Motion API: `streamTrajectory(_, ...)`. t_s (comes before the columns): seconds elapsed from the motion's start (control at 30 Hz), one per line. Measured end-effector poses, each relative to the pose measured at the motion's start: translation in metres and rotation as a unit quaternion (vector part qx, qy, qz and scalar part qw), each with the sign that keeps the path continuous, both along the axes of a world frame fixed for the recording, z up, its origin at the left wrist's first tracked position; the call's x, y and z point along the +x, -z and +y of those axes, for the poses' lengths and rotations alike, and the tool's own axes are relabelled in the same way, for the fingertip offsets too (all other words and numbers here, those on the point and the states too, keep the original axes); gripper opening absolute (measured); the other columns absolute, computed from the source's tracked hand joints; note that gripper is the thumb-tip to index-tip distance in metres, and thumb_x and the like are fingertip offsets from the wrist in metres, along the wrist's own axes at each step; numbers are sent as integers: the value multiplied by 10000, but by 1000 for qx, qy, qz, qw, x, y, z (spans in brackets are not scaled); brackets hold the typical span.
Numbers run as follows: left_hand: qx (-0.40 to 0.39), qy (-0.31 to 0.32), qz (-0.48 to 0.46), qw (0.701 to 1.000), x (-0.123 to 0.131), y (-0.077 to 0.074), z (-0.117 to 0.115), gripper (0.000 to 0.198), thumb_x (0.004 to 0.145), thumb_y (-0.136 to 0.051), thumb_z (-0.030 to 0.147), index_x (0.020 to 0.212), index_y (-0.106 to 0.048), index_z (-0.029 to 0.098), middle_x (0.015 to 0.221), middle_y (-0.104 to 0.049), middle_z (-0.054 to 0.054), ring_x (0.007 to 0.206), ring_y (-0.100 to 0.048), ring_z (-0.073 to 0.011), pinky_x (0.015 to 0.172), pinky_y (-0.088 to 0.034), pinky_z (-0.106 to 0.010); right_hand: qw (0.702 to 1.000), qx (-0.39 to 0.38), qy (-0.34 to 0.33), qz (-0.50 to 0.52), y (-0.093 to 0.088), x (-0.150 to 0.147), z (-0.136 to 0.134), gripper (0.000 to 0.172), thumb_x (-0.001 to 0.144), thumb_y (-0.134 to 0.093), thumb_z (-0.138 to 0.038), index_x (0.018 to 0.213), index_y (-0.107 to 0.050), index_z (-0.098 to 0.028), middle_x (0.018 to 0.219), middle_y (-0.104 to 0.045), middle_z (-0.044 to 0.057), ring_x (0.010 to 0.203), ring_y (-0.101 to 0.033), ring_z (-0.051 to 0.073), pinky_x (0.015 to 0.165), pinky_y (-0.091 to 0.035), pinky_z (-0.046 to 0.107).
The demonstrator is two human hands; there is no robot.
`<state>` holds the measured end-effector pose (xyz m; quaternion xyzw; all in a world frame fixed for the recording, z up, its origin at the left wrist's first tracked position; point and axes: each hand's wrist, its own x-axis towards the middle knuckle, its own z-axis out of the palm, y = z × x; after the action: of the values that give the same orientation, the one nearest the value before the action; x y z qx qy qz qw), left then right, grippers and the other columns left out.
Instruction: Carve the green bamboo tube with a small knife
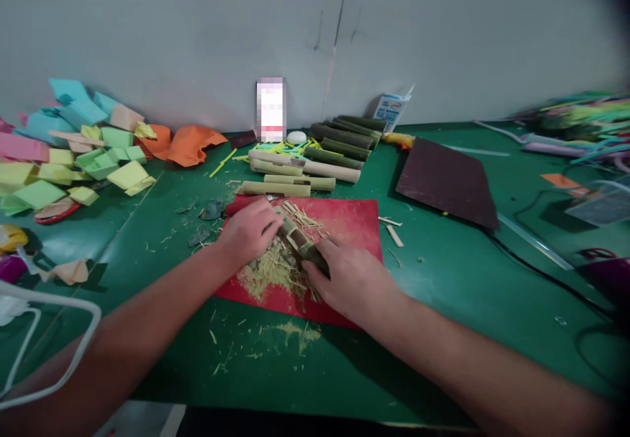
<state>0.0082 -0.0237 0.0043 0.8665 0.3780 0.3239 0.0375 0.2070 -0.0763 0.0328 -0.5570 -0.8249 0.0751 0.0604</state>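
Observation:
My right hand (350,278) is closed around the near end of a green bamboo piece (296,240) that lies on a red mat (355,222). Fingers curled, my left hand (250,228) grips something at the piece's far end; a red handle and a bit of metal show beside it, but I cannot make out the tool. A heap of pale bamboo shavings (268,270) lies under and between both hands.
Cut bamboo sections (305,169) and darker green ones (344,136) lie behind the mat. Folded coloured papers (73,155) pile up at the left. A dark brown sheet (445,181), a black cable (531,260) and coloured straws (581,122) are to the right. A grey wall stands behind.

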Motion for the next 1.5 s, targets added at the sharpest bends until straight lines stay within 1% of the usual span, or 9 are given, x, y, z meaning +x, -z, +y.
streamTrajectory(0.13,-18,11,9,1000,-1,-1,2,205,901,-450,216,779,-596,141,756,-547,-51,735,-525,-147,710,-446,-283,1000,10,-6,6,2,1,1,201,848,-462,-340,850,-574,-173,825,-608,46,661,-550,152,508,-272,288)
streamTrajectory(0.27,-2,-19,-17,1000,-1,-2,4,211,898,-460,225,759,-595,140,766,-549,-53,742,-532,-150,714,-446,-290,1000,10,-1,9,2,2,1,215,856,-447,-350,859,-573,-175,824,-607,44,642,-544,150,504,-263,291)
streamTrajectory(0.73,-1,-12,-27,1000,-1,-3,7,198,888,-483,224,751,-599,141,751,-545,-45,724,-524,-145,703,-438,-281,1000,-6,6,7,0,1,2,194,852,-458,-348,837,-559,-183,826,-609,38,647,-552,152,504,-262,285)
streamTrajectory(0.83,-21,13,-5,1000,-1,-3,9,154,878,-497,208,791,-606,143,772,-550,-46,748,-529,-146,713,-442,-277,1000,-7,3,6,0,1,2,189,849,-463,-344,861,-561,-183,832,-612,39,659,-557,159,505,-264,287)
streamTrajectory(0.97,-11,-15,-21,1000,1,-4,7,178,885,-476,200,771,-599,138,760,-541,-47,742,-532,-147,717,-443,-282,1000,-6,8,6,0,1,3,209,856,-451,-362,848,-560,-184,824,-606,39,652,-554,159,502,-255,289)
streamTrajectory(1.1,-32,14,1,999,3,-4,6,187,891,-472,213,774,-597,138,757,-546,-45,736,-528,-144,708,-437,-275,1000,-10,7,14,0,2,3,183,846,-466,-345,832,-554,-185,803,-604,31,643,-545,149,501,-254,284)
streamTrajectory(1.2,-4,-19,-30,999,1,-4,7,200,884,-485,215,734,-589,135,738,-539,-45,716,-521,-143,695,-432,-277,1000,-13,11,19,1,2,3,197,848,-459,-361,827,-555,-190,809,-606,31,634,-538,146,495,-246,285)
streamTrajectory(1.33,-30,6,-6,1000,-1,-4,6,189,885,-480,209,757,-600,139,741,-543,-41,726,-522,-141,701,-432,-270,999,-20,11,23,1,2,4,187,839,-469,-358,814,-554,-193,797,-602,27,641,-538,146,504,-249,283)
streamTrajectory(1.5,-20,-15,-18,1000,1,-5,3,199,884,-481,212,746,-604,137,741,-542,-44,724,-529,-142,694,-432,-267,999,-25,10,23,1,3,5,189,845,-468,-361,821,-554,-194,806,-605,35,647,-541,148,512,-262,284)
